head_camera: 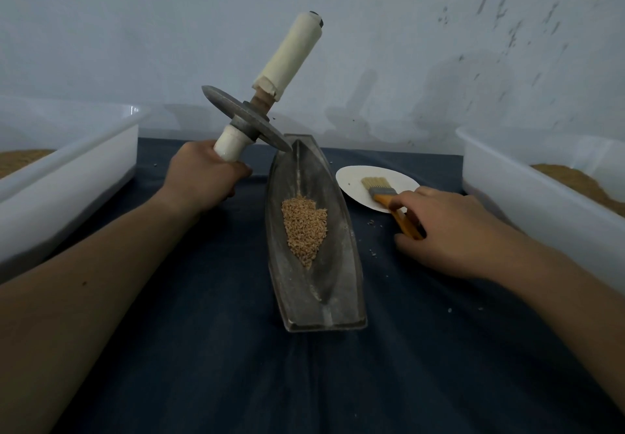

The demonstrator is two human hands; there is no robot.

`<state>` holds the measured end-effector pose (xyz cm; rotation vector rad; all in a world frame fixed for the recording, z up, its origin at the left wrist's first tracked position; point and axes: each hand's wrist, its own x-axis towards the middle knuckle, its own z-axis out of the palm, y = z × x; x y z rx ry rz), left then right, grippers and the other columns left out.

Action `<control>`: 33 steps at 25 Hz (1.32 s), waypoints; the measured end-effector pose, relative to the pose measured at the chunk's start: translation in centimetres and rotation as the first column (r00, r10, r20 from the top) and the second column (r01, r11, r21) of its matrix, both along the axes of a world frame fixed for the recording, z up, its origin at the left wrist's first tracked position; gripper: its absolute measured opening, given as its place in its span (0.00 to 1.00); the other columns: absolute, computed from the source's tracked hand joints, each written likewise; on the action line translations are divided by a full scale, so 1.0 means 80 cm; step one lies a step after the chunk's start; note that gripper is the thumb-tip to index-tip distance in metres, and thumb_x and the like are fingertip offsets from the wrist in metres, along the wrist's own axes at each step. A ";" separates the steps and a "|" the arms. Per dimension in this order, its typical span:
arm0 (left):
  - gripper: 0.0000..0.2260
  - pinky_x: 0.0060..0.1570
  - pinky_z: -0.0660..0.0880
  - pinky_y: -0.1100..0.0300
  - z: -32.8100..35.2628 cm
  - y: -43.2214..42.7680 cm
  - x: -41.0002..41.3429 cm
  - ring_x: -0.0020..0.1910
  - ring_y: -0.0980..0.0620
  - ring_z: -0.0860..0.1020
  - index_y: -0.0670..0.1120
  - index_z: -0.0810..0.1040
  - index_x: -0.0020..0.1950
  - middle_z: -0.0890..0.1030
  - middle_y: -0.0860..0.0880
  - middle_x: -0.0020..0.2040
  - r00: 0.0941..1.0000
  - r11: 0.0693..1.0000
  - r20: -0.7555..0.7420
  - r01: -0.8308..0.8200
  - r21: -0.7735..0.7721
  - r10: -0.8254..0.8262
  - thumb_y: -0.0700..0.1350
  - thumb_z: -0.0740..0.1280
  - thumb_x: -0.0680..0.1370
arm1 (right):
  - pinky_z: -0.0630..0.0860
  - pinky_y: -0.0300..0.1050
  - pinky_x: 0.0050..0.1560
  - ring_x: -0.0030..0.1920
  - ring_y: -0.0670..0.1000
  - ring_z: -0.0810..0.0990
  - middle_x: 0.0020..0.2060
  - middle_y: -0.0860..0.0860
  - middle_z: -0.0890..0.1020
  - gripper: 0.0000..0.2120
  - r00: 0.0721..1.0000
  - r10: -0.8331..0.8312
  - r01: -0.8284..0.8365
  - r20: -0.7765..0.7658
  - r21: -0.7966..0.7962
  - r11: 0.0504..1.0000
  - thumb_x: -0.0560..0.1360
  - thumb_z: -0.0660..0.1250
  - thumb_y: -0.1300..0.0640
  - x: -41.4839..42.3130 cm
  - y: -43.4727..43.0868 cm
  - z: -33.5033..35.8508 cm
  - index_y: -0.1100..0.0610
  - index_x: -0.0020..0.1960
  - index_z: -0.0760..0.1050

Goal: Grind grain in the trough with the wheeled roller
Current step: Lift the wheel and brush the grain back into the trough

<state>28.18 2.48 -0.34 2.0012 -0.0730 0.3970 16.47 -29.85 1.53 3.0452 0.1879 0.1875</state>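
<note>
Grain [304,230] lies heaped in the metal trough [341,284] on the counter [209,349], the right hand [449,227] grasping a brush [382,193] resting on a white plate [351,176], the left hand [203,180] clenching the tilted wheeled roller [247,119] by its lower handle, disc at the trough's far end.

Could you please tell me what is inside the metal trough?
A heap of grain lies in the middle of the trough; its ends look nearly bare. The groove beneath the heap is covered.
</note>
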 end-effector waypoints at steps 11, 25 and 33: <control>0.11 0.34 0.76 0.53 -0.001 -0.001 0.001 0.30 0.49 0.80 0.46 0.79 0.46 0.81 0.45 0.34 1.000 1.000 -0.012 0.002 0.021 -0.002 0.49 0.76 0.70 | 0.75 0.52 0.49 0.45 0.48 0.76 0.44 0.42 0.73 0.16 0.999 0.047 -0.047 0.005 0.046 0.998 0.72 0.56 0.38 -0.005 0.000 0.005 0.35 0.59 0.68; 0.11 0.33 0.74 0.56 0.001 -0.002 -0.002 0.29 0.51 0.79 0.46 0.79 0.46 0.81 0.45 0.34 1.000 0.999 -0.005 0.003 0.050 -0.003 0.49 0.75 0.71 | 0.76 0.52 0.49 0.45 0.48 0.75 0.44 0.43 0.73 0.16 0.999 0.049 -0.049 0.011 0.055 0.997 0.75 0.58 0.41 -0.010 0.004 0.008 0.36 0.62 0.70; 0.10 0.35 0.76 0.55 -0.001 -0.003 -0.003 0.29 0.51 0.80 0.48 0.78 0.47 0.82 0.47 0.35 1.000 0.996 0.011 -0.019 0.084 0.018 0.50 0.75 0.71 | 0.77 0.52 0.49 0.46 0.50 0.78 0.47 0.44 0.77 0.18 0.977 0.052 -0.068 0.207 0.071 0.995 0.76 0.59 0.44 -0.011 0.010 0.008 0.39 0.63 0.77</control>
